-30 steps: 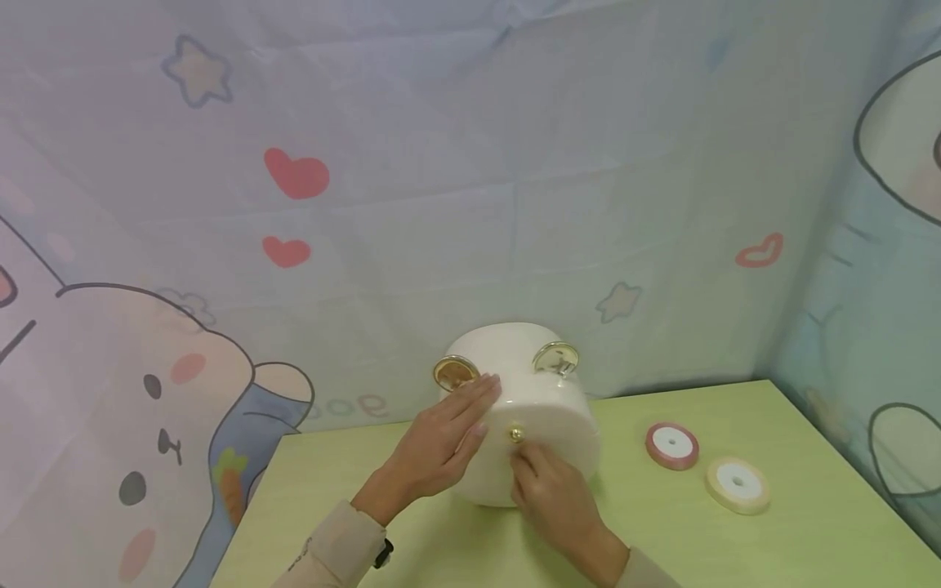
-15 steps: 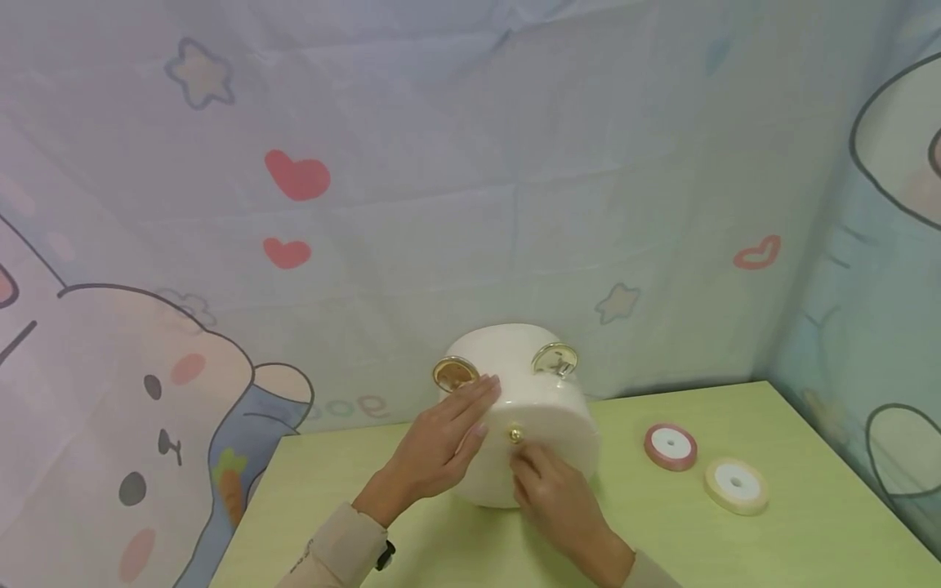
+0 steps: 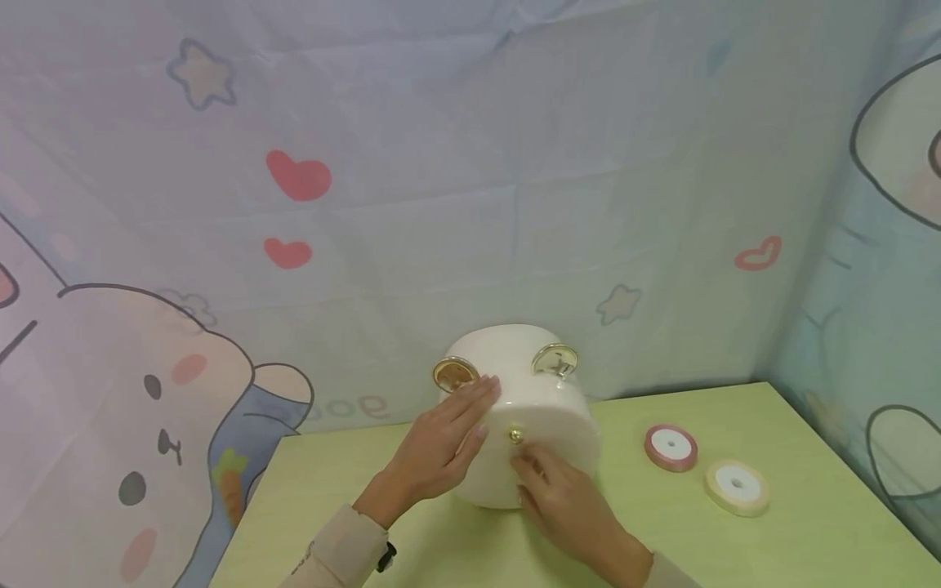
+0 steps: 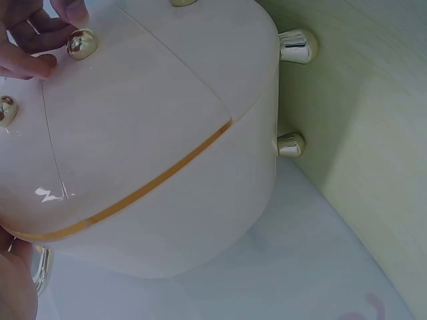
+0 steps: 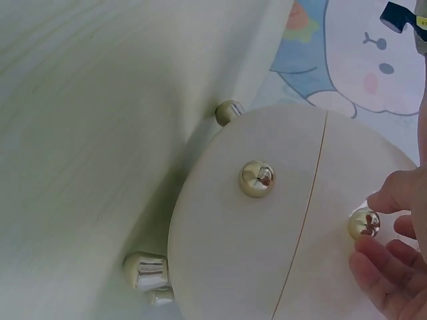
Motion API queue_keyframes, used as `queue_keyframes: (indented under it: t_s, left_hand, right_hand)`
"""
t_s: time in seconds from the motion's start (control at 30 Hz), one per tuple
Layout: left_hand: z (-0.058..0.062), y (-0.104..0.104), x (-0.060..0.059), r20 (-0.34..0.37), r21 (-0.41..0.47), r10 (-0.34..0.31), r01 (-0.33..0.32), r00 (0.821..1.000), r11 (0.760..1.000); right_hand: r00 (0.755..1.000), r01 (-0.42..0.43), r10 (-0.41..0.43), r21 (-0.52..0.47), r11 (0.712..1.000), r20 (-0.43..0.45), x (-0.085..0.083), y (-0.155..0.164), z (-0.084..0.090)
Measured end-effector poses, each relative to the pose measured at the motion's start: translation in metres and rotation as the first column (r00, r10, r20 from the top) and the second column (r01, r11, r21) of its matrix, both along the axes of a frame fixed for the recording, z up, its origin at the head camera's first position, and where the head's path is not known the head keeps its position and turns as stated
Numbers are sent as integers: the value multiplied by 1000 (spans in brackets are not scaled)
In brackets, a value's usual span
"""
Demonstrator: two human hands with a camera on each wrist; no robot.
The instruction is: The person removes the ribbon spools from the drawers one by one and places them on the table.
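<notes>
From the head view, a white round box (image 3: pixel 525 408) sits on the green table (image 3: pixel 809 523), its flat front facing the person. The left hand (image 3: pixel 441 445) lies flat on its side, fingers straight. In the left wrist view, gold feet (image 4: pixel 298 47) point sideways. In the right wrist view, the right hand (image 5: pixel 393 257) curls its fingers around a gold knob (image 5: pixel 363 224).

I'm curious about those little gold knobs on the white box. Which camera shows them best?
The right wrist view: both gold knobs sit clear on the white box, the right hand at one. The left wrist view catches them at its edge. The head view shows one, small, with the left hand resting on the box.
</notes>
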State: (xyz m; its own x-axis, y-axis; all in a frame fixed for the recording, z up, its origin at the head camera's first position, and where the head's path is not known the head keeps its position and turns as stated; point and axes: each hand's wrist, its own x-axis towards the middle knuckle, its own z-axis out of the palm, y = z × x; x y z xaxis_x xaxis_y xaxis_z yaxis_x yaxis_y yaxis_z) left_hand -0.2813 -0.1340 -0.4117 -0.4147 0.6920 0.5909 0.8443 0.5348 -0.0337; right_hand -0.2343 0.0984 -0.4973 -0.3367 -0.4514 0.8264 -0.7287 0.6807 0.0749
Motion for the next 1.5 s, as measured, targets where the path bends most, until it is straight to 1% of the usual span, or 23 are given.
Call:
queue_keyframes:
  t_s: [0.2, 0.3, 0.4, 0.53, 0.6, 0.73, 0.8, 0.9, 0.97, 1.03, 1.2, 1.27, 1.37, 1.5]
  left_hand:
    - [1, 0, 0, -10, 6, 2, -2, 1000, 1000]
    - [2, 0, 1, -11, 9, 0, 0, 1000, 1000]
    - [1, 1, 1, -12, 13, 0, 0, 1000, 1000]
    - [0, 1, 2, -12, 18, 0, 0, 1000, 1000]
    - [0, 1, 1, -14, 18, 0, 0, 1000, 1000]
    - [0, 1, 1, -24, 18, 0, 0, 1000, 1000]
    - [0, 1, 1, -30, 20, 0, 0, 1000, 1000]
    - [0, 2, 2, -32, 24, -1, 1, 999, 1000]
    - [0, 2, 2, -36, 25, -2, 3, 999, 1000]
    - [0, 2, 2, -37, 24, -3, 4, 999, 1000]
    - [0, 1, 2, -43, 27, -2, 4, 999, 1000]
    - [0, 1, 2, -51, 29, -2, 4, 999, 1000]
    - [-1, 1, 1, -57, 31, -5, 7, 998, 1000]
    - [0, 2, 0, -58, 31, -8, 10, 998, 999]
  right_hand:
    - [1000, -25, 25, 13, 1000, 11, 4, 4, 4]
    - [999, -45, 45, 12, 999, -4, 5, 6, 3]
    - [997, -66, 66, 12, 998, -41, 5, 7, -1]
    - [995, -76, 78, 32, 997, -70, 6, 8, -6]
    - [994, -76, 80, 50, 996, -77, 5, 7, -9]
    - [995, -53, 62, 118, 992, -82, 3, 6, -18]
    - [995, -20, 35, 164, 986, -88, 1, 4, -23]
    - [994, 41, -15, 245, 969, -108, 0, 3, -32]
    - [990, 77, -37, 300, 951, -136, 0, 3, -36]
    - [986, 97, -41, 355, 930, -161, -1, 3, -39]
    - [980, 113, -20, 468, 877, -200, -4, 1, -40]
    - [974, 132, -19, 490, 862, -228, -6, -1, -41]
    - [960, 160, -16, 503, 849, -279, -9, -4, -42]
    - [942, 197, -26, 490, 849, -334, -11, -7, -42]
